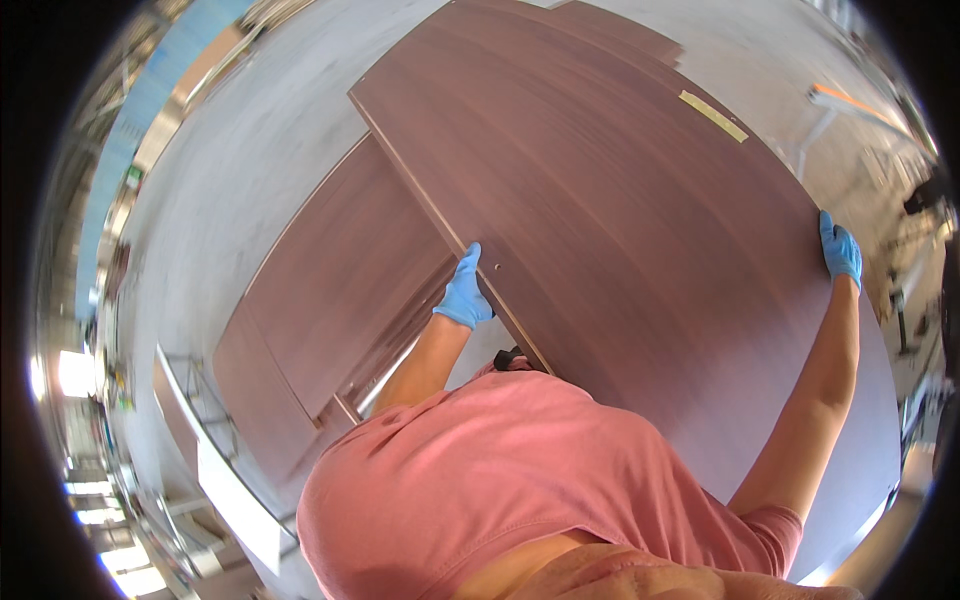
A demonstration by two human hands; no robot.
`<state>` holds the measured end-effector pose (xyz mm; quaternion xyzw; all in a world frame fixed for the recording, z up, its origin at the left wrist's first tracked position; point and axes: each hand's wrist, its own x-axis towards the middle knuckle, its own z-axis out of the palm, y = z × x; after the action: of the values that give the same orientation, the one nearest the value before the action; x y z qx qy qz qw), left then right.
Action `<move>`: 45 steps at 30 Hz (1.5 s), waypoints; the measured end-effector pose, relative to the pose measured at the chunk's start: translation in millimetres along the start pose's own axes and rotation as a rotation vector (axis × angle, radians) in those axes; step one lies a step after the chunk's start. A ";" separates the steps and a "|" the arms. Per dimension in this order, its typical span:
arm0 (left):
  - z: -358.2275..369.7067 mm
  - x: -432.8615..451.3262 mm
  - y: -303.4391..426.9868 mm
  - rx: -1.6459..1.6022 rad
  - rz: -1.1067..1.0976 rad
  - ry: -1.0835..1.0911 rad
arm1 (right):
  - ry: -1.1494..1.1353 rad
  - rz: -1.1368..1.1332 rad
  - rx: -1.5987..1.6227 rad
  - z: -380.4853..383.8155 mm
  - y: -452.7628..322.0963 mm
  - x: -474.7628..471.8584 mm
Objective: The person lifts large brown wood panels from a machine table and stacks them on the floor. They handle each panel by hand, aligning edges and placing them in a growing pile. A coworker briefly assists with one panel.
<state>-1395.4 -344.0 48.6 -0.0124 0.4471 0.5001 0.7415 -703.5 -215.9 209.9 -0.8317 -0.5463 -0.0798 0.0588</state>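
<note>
A large dark brown wood-grain panel [600, 210] spans the view in front of my body. My left hand [465, 292], in a blue glove, grips its near left edge, with the thumb lying along that edge and the fingers hidden beneath. Far to the right, my right hand [841, 247], also gloved in blue, holds the panel's opposite edge. A strip of yellowish tape [712, 116] sticks to the surface near the far right edge. Close to my left thumb a small round hole [497, 267] shows in the panel.
More brown panels [337, 255] lie lower at the left, partly under the held one. Another panel's corner [622, 30] shows beyond the far edge. An orange-topped metal stand [855, 101] is at the right. A white-topped board [232, 487] stands at the lower left, on grey floor [217, 135].
</note>
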 end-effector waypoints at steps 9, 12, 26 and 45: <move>8.9 -25.0 -11.7 -0.321 0.223 0.298 | -0.108 -0.320 0.035 45.9 -186.2 165.7; -2.7 -23.7 -18.3 -0.405 0.328 0.325 | -0.074 -0.477 0.079 64.2 -261.6 204.1; -30.4 -23.2 -44.2 -0.601 0.597 0.608 | -0.184 -1.044 0.191 129.3 -621.4 230.6; 9.8 99.6 26.6 -0.722 0.575 1.090 | -0.446 -1.264 0.086 252.7 -946.2 246.1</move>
<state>-1399.1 -253.4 -1.5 -0.3868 0.5461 0.7154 0.2008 -1458.8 427.0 20.7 -0.3453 -0.9300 0.0967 -0.0806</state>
